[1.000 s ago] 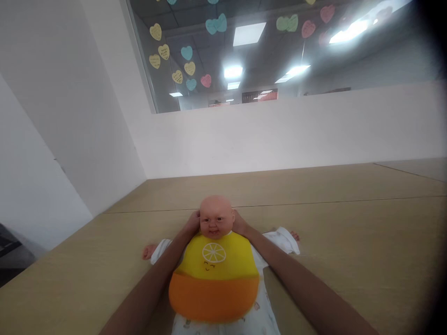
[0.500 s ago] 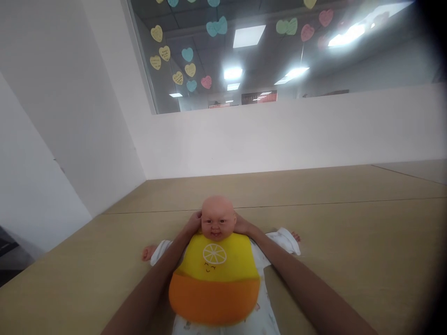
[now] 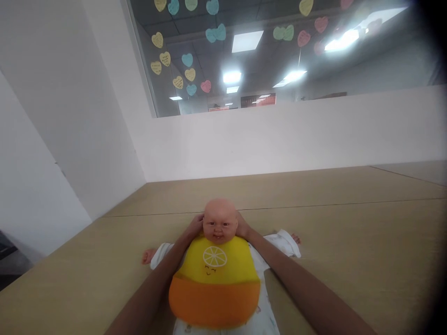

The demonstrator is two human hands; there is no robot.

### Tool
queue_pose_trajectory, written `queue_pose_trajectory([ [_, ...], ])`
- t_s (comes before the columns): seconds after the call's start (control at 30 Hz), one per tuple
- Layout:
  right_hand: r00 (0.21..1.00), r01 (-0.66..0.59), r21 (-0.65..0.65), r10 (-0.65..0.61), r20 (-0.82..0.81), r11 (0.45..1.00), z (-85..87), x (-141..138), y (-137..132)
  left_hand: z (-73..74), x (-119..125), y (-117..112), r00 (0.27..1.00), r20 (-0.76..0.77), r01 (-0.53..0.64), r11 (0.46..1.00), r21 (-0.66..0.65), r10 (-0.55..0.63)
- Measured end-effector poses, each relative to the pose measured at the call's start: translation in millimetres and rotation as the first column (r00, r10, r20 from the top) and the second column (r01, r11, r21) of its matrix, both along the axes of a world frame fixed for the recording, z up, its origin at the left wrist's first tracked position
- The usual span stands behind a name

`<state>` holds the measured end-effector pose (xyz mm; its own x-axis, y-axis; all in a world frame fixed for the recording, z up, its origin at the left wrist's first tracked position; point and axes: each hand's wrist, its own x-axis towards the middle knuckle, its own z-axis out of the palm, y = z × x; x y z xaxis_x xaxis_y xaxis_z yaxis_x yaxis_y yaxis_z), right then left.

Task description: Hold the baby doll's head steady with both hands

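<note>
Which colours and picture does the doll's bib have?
The bib is yellow above, orange below, with a white lemon slice; head view.

We see a broad light-wood tabletop (image 3: 349, 232) with thin seams running across it, reaching back to a plain white low wall (image 3: 296, 135). A tall white wall (image 3: 70, 116) closes the left side and meets it in a corner. Above the low wall we look through a wide glass window (image 3: 279, 56) dotted with yellow, blue, green and pink paper hearts (image 3: 190, 74). Beyond the glass, bright rectangular ceiling light panels (image 3: 247, 41) glow in a dark grid ceiling.
</note>
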<state>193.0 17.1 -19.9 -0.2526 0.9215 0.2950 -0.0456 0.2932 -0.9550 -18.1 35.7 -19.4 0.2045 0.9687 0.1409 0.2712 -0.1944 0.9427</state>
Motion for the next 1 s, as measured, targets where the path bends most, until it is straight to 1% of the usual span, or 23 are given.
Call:
queue_pose_trajectory([
  [0.13, 0.996, 0.040, -0.164, -0.054, -0.078, 0.986, 2.4, -3.5, 0.5, 1.8, 3.3, -3.1, 0.999, 0.022, 0.039, 0.999, 0.003, -0.040],
  [0.2, 0.994, 0.051, -0.201, -0.069, -0.086, 0.978, 5.2, -4.9, -0.5, 1.8, 4.1, -4.2, 0.999, 0.033, 0.037, 0.999, -0.004, -0.037],
  [0.33, 0.993, 0.048, -0.203, -0.068, -0.093, 0.978, 14.6, -7.0, -6.1, -1.2, 2.7, -2.0, 0.998, 0.039, 0.042, 0.999, -0.008, -0.042],
  [0.47, 0.990, 0.116, -0.186, -0.129, -0.060, 0.976, 24.5, -6.8, -14.1, -4.4, -0.5, 1.9, 0.998, 0.045, 0.041, 0.999, -0.030, -0.039],
  [0.53, 0.992, 0.095, -0.167, -0.107, -0.061, 0.981, 26.0, -6.0, -15.9, -4.8, -1.5, 1.6, 0.999, 0.033, 0.019, 0.999, -0.047, -0.017],
  [0.63, 0.996, 0.029, -0.127, -0.040, -0.083, 0.991, 20.9, -4.6, -12.8, -3.7, -1.7, -2.8, 0.999, 0.027, 0.020, 0.996, -0.088, -0.018],
  [0.73, 0.994, 0.007, -0.102, -0.019, -0.110, 0.995, 8.6, -3.8, -3.4, -1.0, -1.1, -8.8, 0.997, 0.046, 0.065, 0.992, -0.110, -0.060],
  [0.8, 0.993, 0.011, -0.097, -0.022, -0.114, 0.995, 0.5, -4.0, 3.7, 1.4, -0.8, -11.2, 0.997, 0.047, 0.072, 0.991, -0.111, -0.067],
  [0.87, 0.993, 0.034, -0.099, -0.045, -0.108, 0.995, -4.7, -5.0, 8.9, 3.6, -0.5, -11.7, 0.998, 0.034, 0.056, 0.992, -0.110, -0.052],
  [0.93, 0.992, 0.053, -0.107, -0.065, -0.106, 0.993, -6.1, -6.3, 10.9, 5.4, 0.2, -11.0, 0.999, 0.023, 0.027, 0.992, -0.120, -0.024],
  [1.0, 0.993, 0.046, -0.096, -0.056, -0.104, 0.994, -5.0, -7.2, 10.0, 6.4, 1.3, -10.5, 1.000, 0.019, 0.027, 0.990, -0.138, -0.025],
])
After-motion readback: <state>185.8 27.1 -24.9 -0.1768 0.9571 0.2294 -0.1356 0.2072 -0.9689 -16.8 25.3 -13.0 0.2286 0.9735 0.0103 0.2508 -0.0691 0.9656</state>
